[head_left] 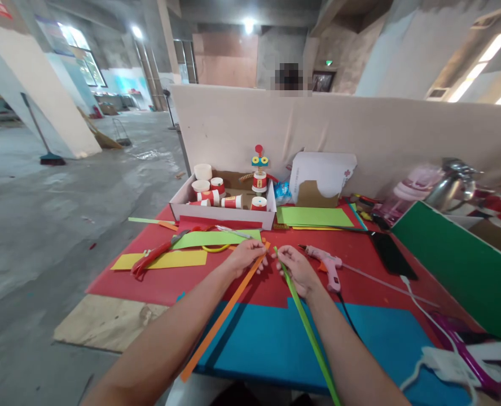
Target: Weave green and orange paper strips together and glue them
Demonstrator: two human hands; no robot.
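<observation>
Orange strip (226, 312): one, narrow, upper end pinched between the fingers of the left hand (250, 256); length slanting down toward the person, between the forearms, over the blue sheet (250, 344).

Green strip (307, 323): one, upper end grasped in the fingertips of the right hand (299, 269); length running down beside the right forearm. Upper ends of the two strips near each other, apart. Risk: long loose lengths could twist, crease or catch on a forearm, pulling the pinched ends askew; the cause, support at one end only.

Glue gun (324, 258): pink, lying on the red sheet (369, 290), nozzle toward the right hand and near it. Whether hot, cannot tell. Risk: a burn or stray glue, should a knuckle brush the tip.

Cord (348, 316): black, from the gun's grip, past the right forearm. Risk: a snag from the arm could drag the gun.

Red-handled tool (151, 259): across the yellow paper (187, 259), left side. Risk: a sweep of the left arm could shift both.

Box (216, 214): beyond the hands, holding paper cups (232, 202) and a cup figure (259, 181); the figure, tall and slender, could topple if the box is knocked.

Phone (392, 256): right side, cable (430, 304) attached.
</observation>
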